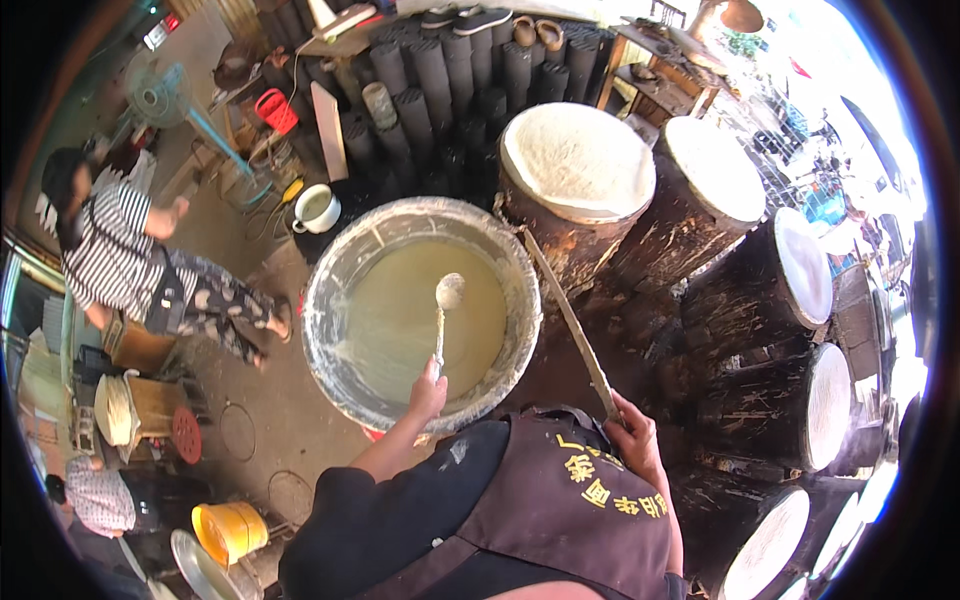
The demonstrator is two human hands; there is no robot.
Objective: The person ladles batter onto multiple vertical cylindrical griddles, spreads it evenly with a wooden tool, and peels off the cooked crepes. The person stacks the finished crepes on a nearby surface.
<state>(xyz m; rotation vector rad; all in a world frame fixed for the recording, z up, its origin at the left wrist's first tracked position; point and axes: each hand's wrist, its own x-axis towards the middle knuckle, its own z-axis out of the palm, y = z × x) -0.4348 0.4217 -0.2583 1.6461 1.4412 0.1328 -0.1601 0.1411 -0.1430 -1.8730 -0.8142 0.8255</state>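
My left hand (pixel 428 395) is closed around the handle of a ladle (pixel 450 291) above a big round vat (pixel 322 345). The ladle's pale, coated bowl is over the cloudy yellowish liquid (pixel 395 315); whether it touches the surface I cannot tell. Whitish residue crusts the vat's wall and rim. My right hand (pixel 634 435) grips the near end of a long wooden stick (pixel 568 315). That stick slants away to the vat's right, its far end close to a dark, barrel-like container (pixel 560 240) with a white top (pixel 578 160).
Several more dark barrels with white tops (pixel 712 168) curve down the right side. Black cylinders (pixel 460 65) stack behind the vat, near a white mug (pixel 316 208). On the left are a person in stripes (pixel 120 230), a fan (pixel 160 95), another person (pixel 100 495) and a yellow bucket (pixel 230 533).
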